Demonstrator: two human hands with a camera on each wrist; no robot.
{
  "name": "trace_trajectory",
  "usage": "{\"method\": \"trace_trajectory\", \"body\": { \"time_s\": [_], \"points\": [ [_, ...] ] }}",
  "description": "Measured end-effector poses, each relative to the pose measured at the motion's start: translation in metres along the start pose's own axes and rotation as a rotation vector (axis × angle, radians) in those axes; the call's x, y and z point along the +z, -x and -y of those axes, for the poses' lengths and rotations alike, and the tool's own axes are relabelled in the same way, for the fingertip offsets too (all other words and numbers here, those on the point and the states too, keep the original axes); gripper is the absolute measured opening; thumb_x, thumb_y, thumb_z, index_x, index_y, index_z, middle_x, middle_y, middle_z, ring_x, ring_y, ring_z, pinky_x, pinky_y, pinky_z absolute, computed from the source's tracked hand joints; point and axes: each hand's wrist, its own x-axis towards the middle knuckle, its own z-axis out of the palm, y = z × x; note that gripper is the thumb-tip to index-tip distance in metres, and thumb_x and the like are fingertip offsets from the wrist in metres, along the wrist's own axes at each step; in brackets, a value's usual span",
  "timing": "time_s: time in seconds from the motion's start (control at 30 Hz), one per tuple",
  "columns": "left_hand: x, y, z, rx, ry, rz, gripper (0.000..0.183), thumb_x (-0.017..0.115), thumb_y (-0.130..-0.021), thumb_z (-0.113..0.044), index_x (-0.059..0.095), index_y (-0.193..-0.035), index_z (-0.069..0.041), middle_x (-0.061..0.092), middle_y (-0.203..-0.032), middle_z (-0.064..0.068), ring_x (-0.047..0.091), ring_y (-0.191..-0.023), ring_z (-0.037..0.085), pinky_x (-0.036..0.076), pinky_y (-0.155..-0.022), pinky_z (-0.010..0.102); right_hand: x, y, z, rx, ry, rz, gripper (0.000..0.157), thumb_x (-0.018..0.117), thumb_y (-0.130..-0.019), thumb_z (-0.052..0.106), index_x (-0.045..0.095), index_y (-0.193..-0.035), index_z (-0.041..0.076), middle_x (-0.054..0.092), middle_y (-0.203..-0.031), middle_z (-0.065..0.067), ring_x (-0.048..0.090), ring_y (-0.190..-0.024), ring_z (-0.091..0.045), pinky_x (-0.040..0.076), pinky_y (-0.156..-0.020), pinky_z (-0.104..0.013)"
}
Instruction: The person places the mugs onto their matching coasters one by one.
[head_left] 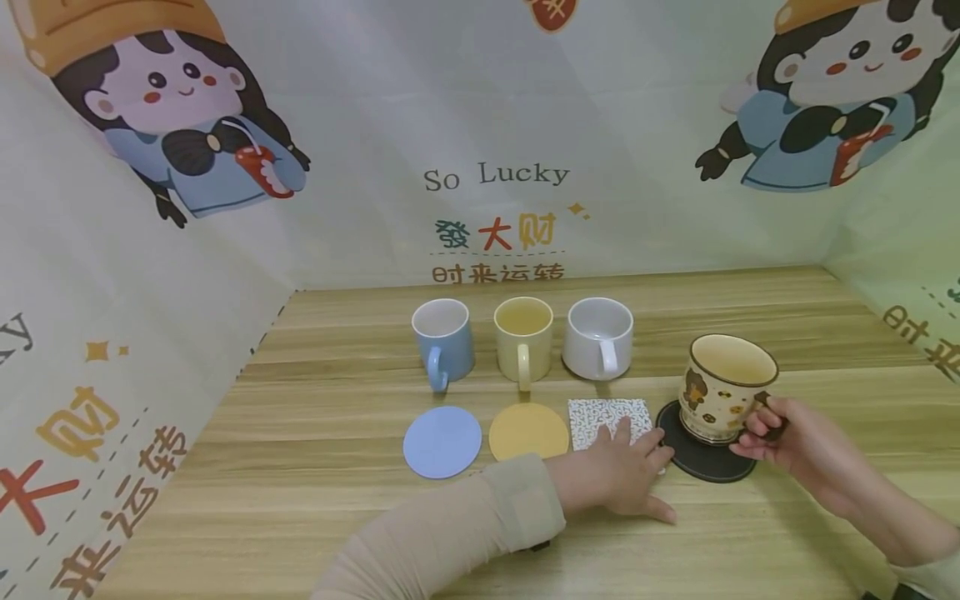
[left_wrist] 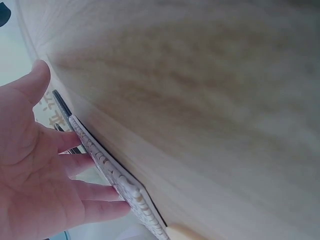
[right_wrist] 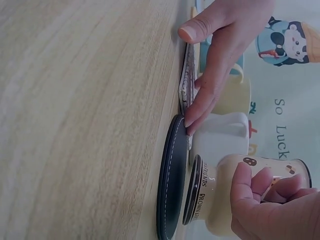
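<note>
My right hand grips the dark handle of a cream mug with a bear print. In the right wrist view a narrow gap shows between the mug's dark-rimmed base and the round black coaster. Fingers spread, my left hand lies over the square patterned coaster, its fingertips on it and at the black coaster's left edge. Seen from the left wrist, the left fingers reach over the patterned coaster and the thumb sticks out apart.
Behind the coasters stand a blue mug, a yellow mug and a white mug, handles facing me. A round blue coaster and a round yellow coaster lie left of the patterned one. Printed cloth encloses the wooden table.
</note>
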Motion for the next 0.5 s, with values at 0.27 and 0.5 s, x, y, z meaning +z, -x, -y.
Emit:
{"method": "trace_trajectory", "body": {
  "time_s": [0.27,0.5],
  "points": [
    [0.0004,-0.0014,0.0007,-0.005,0.009,0.006,0.080,0.036,-0.078,-0.074,0.018,-0.145,-0.035,0.009,-0.153,-0.012,0.014,-0.139,0.024,0.023,-0.109,0.041,-0.0006,0.0005,0.0010,0.033,0.007,-0.012,0.032,0.018,-0.098,0.008,0.038,-0.074,0.010,0.044,-0.077,0.002,0.055,-0.076,-0.013,0.051,-0.079,-0.030],
    [0.0002,-0.0007,0.0002,-0.001,0.012,0.006,0.080,0.037,-0.078,-0.074,0.018,-0.145,-0.035,0.009,-0.153,-0.012,0.014,-0.139,0.024,0.023,-0.109,0.041,0.0004,0.0006,-0.0012,0.041,0.052,-0.024,0.031,0.019,-0.099,0.009,0.038,-0.074,0.010,0.044,-0.077,0.001,0.055,-0.077,-0.013,0.052,-0.079,-0.030]
  ]
}}
